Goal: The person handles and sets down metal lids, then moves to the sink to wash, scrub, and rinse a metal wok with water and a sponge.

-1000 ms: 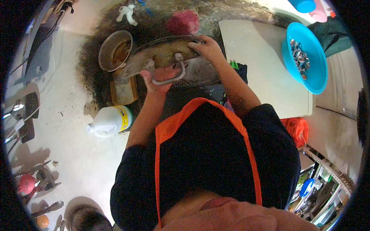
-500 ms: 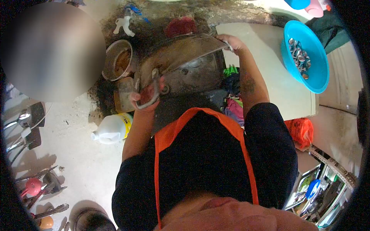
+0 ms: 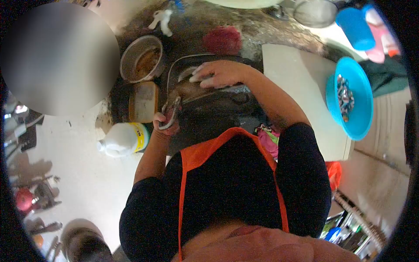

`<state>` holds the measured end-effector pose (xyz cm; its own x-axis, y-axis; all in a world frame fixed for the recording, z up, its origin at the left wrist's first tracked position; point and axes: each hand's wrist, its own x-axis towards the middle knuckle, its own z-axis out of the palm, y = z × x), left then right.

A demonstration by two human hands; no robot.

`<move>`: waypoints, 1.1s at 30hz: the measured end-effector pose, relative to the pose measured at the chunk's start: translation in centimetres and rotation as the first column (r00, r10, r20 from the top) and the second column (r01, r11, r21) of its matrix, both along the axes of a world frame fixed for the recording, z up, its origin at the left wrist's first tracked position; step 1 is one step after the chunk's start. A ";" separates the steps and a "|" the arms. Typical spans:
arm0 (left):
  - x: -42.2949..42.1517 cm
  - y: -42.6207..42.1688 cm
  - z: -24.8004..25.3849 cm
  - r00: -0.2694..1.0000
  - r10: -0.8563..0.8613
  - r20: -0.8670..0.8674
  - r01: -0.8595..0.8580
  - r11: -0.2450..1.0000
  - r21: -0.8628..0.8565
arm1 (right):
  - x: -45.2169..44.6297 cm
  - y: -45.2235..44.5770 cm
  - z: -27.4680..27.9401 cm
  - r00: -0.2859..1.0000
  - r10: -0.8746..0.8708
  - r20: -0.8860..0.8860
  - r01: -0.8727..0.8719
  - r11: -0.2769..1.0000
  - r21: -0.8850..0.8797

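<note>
A large, brownish metal pan with a looped side handle tilts over the dark sink. My left hand is closed around that grey handle, on the pan's near left side. Across the pan's upper part lies my right hand, its fingers stretched out and apart, the tips whitish. Whether anything sits beneath its palm is hidden. Just left of the pan stand a round tub with brown contents and a rectangular container.
A white jug with a yellow label stands at left. To the right, a turquoise basin holding spoons rests on a pale counter. Behind the sink lies a red scrubbing pad. Bunched cloths lie right of the sink.
My right hand has let go of the pan's far right rim and moved left onto the pan. The pan has dropped lower into the sink. My left hand keeps its handle.
</note>
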<state>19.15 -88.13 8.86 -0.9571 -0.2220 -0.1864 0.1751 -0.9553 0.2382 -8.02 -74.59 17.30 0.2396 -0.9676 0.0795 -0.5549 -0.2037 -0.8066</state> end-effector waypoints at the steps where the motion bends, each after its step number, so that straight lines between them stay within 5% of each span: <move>1: 0.7 -0.1 0.7 0.990 -0.129 -0.052 0.128 0.992 -0.007 | -0.5 -0.6 -0.6 0.999 0.035 -0.002 -0.035 0.999 0.001; 3: 2.2 -1.2 0.0 0.967 -0.230 -0.109 0.229 0.973 -0.027 | -3.0 -0.4 -3.4 0.933 -0.315 0.174 0.180 0.828 0.532; 6: 5.1 -4.4 -3.8 0.943 -0.322 -0.083 0.323 0.946 0.006 | -5.8 2.9 -13.1 0.838 -0.496 0.229 0.270 0.741 0.615; 8: 6.5 -5.0 -3.9 0.912 -0.208 0.353 0.276 0.949 -0.155 | -4.7 5.9 -19.9 0.616 -0.775 0.142 0.406 0.467 0.786; 9: 6.4 -4.7 -3.6 0.915 -0.200 0.351 0.266 0.952 -0.149 | -4.1 6.9 -21.3 0.434 -0.901 0.005 0.416 0.205 0.886; 10: 5.8 -4.0 -2.9 0.880 -0.020 0.474 0.121 0.976 -0.183 | -4.5 7.0 -21.5 0.441 -0.897 -0.004 0.416 0.200 0.887; 12: 5.1 -4.8 -3.4 0.840 0.028 0.542 0.023 0.996 -0.087 | -5.4 6.8 -21.4 0.466 -0.839 0.281 0.324 0.457 0.828; 15: 1.4 -4.8 -1.7 0.868 0.179 0.462 -0.166 0.984 -0.070 | -8.2 6.3 -18.7 0.511 -0.813 0.278 0.384 0.506 0.773; 17: -2.2 -4.9 -1.1 0.843 0.230 0.487 -0.249 0.968 -0.026 | -6.9 5.5 -7.9 0.540 -0.743 0.397 0.330 0.620 0.712; 18: -4.2 -5.2 -0.9 0.807 0.283 0.518 -0.333 0.943 0.004 | -7.5 5.5 -7.8 0.536 -0.749 0.390 0.339 0.614 0.712; 21: -9.5 -6.8 -1.0 0.901 0.286 0.325 -0.336 0.935 0.110 | -9.7 4.4 -6.8 0.600 -0.753 0.268 0.592 0.644 0.485; 23: -12.3 -8.3 -1.6 0.923 0.205 0.325 -0.267 0.950 0.159 | -9.8 2.9 -4.6 0.508 -0.855 0.102 0.753 0.498 0.430; 25: -14.2 -8.6 -1.4 0.897 0.191 0.398 -0.251 0.962 0.104 | -11.6 2.1 -7.8 0.404 -0.889 0.214 0.810 0.456 0.369; 27: -14.9 -9.0 -1.5 0.863 0.185 0.470 -0.235 0.971 0.049 | -12.1 1.2 -7.6 0.316 -0.947 -0.052 0.881 0.273 0.386; 28: -15.2 -9.3 -1.7 0.844 0.180 0.505 -0.235 0.971 0.046 | -12.8 0.8 -10.1 0.309 -0.943 -0.126 0.948 0.295 0.114; 30: -15.8 -9.8 -1.2 0.824 0.179 0.537 -0.238 0.970 0.042 | -13.9 -0.4 -11.0 0.369 -0.885 -0.285 0.928 0.330 0.175; 32: -16.5 -11.0 -0.1 0.739 0.428 0.521 -0.167 0.865 -0.474 | -14.8 -1.4 -12.9 0.530 -0.731 -0.430 0.847 0.485 0.219; 33: -17.0 -11.1 2.0 0.740 0.434 0.514 -0.168 0.859 -0.483 | -14.4 -2.0 -12.7 0.529 -0.735 -0.424 0.847 0.488 0.211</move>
